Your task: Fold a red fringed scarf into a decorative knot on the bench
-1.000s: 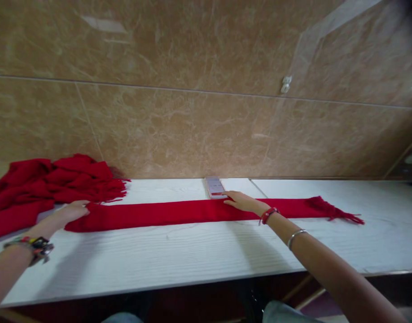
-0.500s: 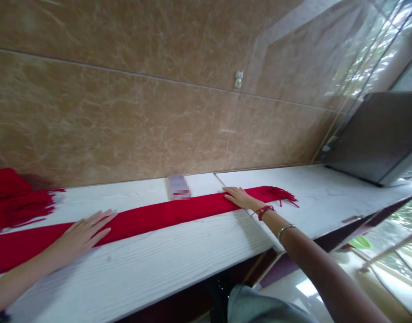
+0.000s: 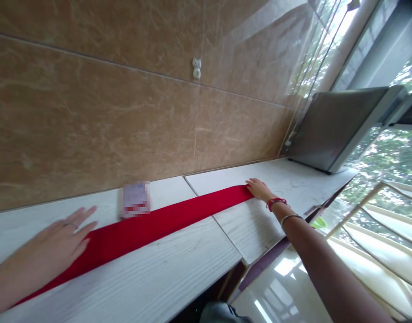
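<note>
A long red scarf lies stretched flat along the white wooden tabletop. My left hand rests flat on the scarf at the lower left, fingers spread. My right hand lies flat over the scarf's right end with fingers stretched out, covering the fringe. A red string bracelet and a silver bangle are on my right wrist.
A small blurred card or packet lies by the brown marble wall, just behind the scarf. A grey box-like appliance stands at the table's far right end near a window. The table's front edge drops to a glossy floor.
The view has swung to the right. My right hand slid along the scarf to its right end and now covers the fringe. The heap of red scarves at the left has left the view.
</note>
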The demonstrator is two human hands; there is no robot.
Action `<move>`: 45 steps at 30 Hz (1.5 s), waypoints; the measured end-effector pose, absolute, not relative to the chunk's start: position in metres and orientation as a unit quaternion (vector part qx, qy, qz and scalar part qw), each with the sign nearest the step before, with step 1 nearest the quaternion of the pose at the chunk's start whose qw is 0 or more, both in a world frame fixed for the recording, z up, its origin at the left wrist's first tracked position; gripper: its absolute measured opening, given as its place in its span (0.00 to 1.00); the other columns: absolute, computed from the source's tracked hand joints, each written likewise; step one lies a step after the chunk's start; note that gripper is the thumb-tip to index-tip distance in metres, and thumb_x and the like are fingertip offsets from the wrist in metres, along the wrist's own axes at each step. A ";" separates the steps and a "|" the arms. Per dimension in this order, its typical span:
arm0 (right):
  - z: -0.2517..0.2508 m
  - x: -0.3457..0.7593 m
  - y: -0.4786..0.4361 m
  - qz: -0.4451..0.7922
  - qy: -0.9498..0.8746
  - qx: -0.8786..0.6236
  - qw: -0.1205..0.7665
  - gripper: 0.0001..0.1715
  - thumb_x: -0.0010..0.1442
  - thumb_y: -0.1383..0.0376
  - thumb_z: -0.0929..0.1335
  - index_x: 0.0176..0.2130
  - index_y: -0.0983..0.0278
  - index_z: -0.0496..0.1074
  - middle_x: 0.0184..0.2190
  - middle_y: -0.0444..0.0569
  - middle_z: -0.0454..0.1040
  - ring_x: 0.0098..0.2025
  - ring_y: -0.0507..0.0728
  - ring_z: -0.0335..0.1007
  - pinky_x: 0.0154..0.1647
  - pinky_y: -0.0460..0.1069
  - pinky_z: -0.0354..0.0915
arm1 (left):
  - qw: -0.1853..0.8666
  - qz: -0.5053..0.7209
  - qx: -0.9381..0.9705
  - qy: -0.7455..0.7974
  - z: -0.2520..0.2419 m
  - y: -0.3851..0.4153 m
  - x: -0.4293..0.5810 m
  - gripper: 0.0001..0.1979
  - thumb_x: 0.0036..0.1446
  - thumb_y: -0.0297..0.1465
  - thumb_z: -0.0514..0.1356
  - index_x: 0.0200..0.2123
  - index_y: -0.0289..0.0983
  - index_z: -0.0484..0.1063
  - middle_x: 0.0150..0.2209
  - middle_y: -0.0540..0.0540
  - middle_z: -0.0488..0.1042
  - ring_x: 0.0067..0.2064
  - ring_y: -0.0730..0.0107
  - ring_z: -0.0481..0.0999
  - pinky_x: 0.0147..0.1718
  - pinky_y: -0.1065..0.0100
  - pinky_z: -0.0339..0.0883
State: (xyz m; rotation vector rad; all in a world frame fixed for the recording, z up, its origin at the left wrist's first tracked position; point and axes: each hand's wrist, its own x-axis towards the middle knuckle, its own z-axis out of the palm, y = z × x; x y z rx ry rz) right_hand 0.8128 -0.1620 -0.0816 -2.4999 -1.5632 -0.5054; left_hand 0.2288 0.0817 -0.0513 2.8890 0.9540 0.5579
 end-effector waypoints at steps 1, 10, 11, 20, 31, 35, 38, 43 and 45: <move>-0.079 0.813 -0.162 -0.173 -0.528 -0.827 0.082 0.20 0.58 0.68 0.57 0.50 0.68 0.64 0.51 0.63 0.62 0.53 0.64 0.57 0.49 0.62 0.57 | 0.025 0.167 0.948 0.271 -0.048 0.068 0.259 0.17 0.46 0.38 0.52 0.39 0.51 0.73 0.57 0.58 0.56 0.57 0.51 0.58 0.56 0.52 0.48; -0.064 0.820 -0.175 -0.054 -0.677 -0.728 0.091 0.18 0.56 0.68 0.59 0.46 0.64 0.68 0.43 0.53 0.71 0.44 0.56 0.66 0.47 0.50 0.61 | 0.064 0.074 0.994 -0.058 -0.041 -0.005 0.438 0.20 0.59 0.36 0.48 0.55 0.44 0.59 0.59 0.49 0.55 0.59 0.64 0.54 0.56 0.62 0.48; -0.065 0.826 -0.176 -0.051 -0.674 -0.731 0.093 0.18 0.56 0.69 0.59 0.45 0.64 0.68 0.42 0.52 0.71 0.43 0.56 0.66 0.47 0.51 0.62 | 0.073 0.069 0.992 -0.072 -0.042 -0.006 0.451 0.20 0.60 0.36 0.47 0.55 0.42 0.59 0.59 0.48 0.55 0.59 0.64 0.53 0.57 0.62 0.47; -0.054 0.849 -0.184 -0.131 -0.612 -0.772 0.112 0.23 0.45 0.77 0.59 0.40 0.64 0.71 0.46 0.55 0.67 0.48 0.59 0.63 0.49 0.53 0.59 | 0.108 0.016 0.982 -0.152 -0.025 -0.002 0.528 0.17 0.61 0.32 0.43 0.47 0.41 0.67 0.48 0.48 0.69 0.49 0.69 0.66 0.50 0.69 0.54; -0.060 0.848 -0.206 -0.090 -0.649 -0.753 0.057 0.18 0.44 0.79 0.58 0.29 0.64 0.70 0.31 0.49 0.71 0.35 0.54 0.66 0.39 0.49 0.61 | 0.115 0.040 0.976 -0.179 -0.067 -0.006 0.570 0.24 0.60 0.41 0.44 0.59 0.44 0.48 0.60 0.49 0.52 0.61 0.65 0.47 0.56 0.60 0.38; -0.045 0.861 -0.206 -0.146 -0.591 -0.789 0.082 0.19 0.42 0.80 0.56 0.24 0.66 0.70 0.31 0.53 0.71 0.37 0.57 0.66 0.42 0.51 0.60 | 0.118 0.029 0.980 -0.158 -0.064 -0.007 0.563 0.23 0.61 0.39 0.43 0.58 0.43 0.51 0.60 0.49 0.53 0.61 0.65 0.47 0.56 0.59 0.38; -0.043 0.834 -0.174 -0.139 -0.582 -0.796 0.089 0.21 0.48 0.78 0.55 0.33 0.66 0.71 0.37 0.53 0.72 0.40 0.56 0.66 0.43 0.49 0.60 | 0.129 0.050 0.980 -0.143 -0.063 -0.009 0.562 0.21 0.62 0.39 0.41 0.57 0.45 0.54 0.59 0.50 0.54 0.61 0.66 0.48 0.56 0.58 0.39; -0.064 0.802 -0.120 -0.085 -0.591 -0.801 0.040 0.16 0.52 0.75 0.60 0.38 0.65 0.71 0.35 0.53 0.74 0.37 0.54 0.69 0.41 0.46 0.61 | 0.102 0.060 0.992 -0.053 -0.065 -0.010 0.562 0.22 0.62 0.38 0.38 0.57 0.40 0.54 0.60 0.45 0.51 0.61 0.64 0.47 0.56 0.56 0.40; -0.065 0.811 -0.121 -0.080 -0.576 -0.813 0.026 0.17 0.51 0.76 0.60 0.39 0.66 0.71 0.35 0.55 0.74 0.38 0.55 0.70 0.41 0.46 0.60 | 0.088 0.042 0.993 -0.060 -0.063 -0.010 0.561 0.23 0.62 0.38 0.39 0.58 0.38 0.54 0.60 0.43 0.50 0.61 0.64 0.46 0.56 0.57 0.40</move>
